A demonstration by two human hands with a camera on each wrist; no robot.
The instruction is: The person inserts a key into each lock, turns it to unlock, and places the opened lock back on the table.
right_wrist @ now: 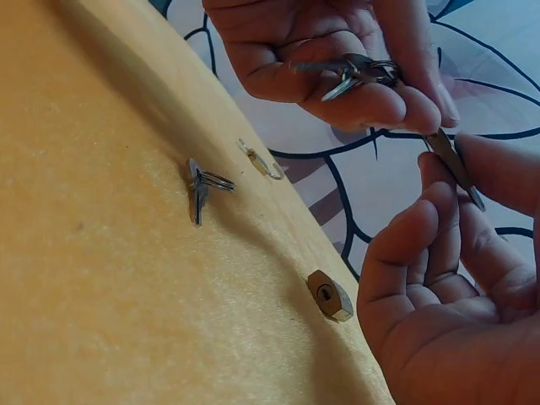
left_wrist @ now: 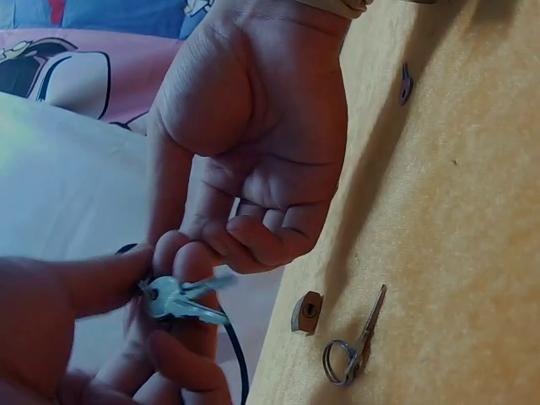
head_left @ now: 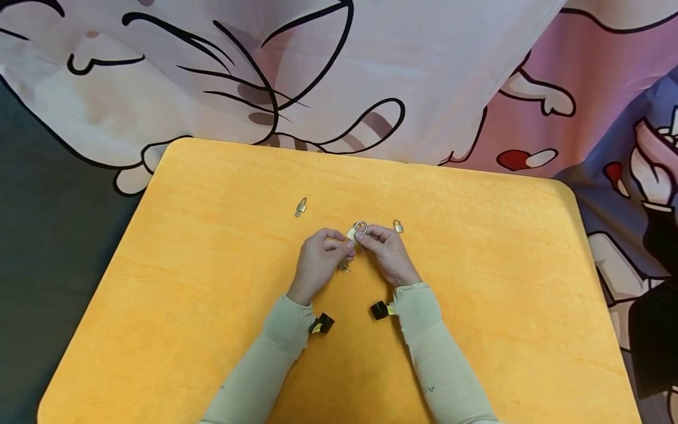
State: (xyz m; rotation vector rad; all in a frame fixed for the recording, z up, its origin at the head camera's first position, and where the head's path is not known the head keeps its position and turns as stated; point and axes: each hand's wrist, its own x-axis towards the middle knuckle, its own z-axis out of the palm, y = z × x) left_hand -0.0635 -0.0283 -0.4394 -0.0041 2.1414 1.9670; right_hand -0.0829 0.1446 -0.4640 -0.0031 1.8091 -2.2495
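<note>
My right hand [head_left: 389,253] pinches a small brass padlock [head_left: 352,234] between thumb and fingers, its silver shackle pointing up and away. From the left, my left hand [head_left: 318,259] meets the lock's lower edge with thumb and forefinger. A small bunch of keys on a ring [right_wrist: 359,74] lies against the left hand's fingers, and the left thumb presses beside it. In the left wrist view these keys [left_wrist: 181,301] show between the two hands' fingertips. Where a key meets the lock is hidden by fingers.
On the yellow table [head_left: 212,247], a second padlock [head_left: 398,226] stands just beyond the right hand. Another padlock [head_left: 301,206] lies farther back to the left. Loose keys on a ring [head_left: 344,267] lie below the hands. A printed curtain [head_left: 424,70] hangs behind the table.
</note>
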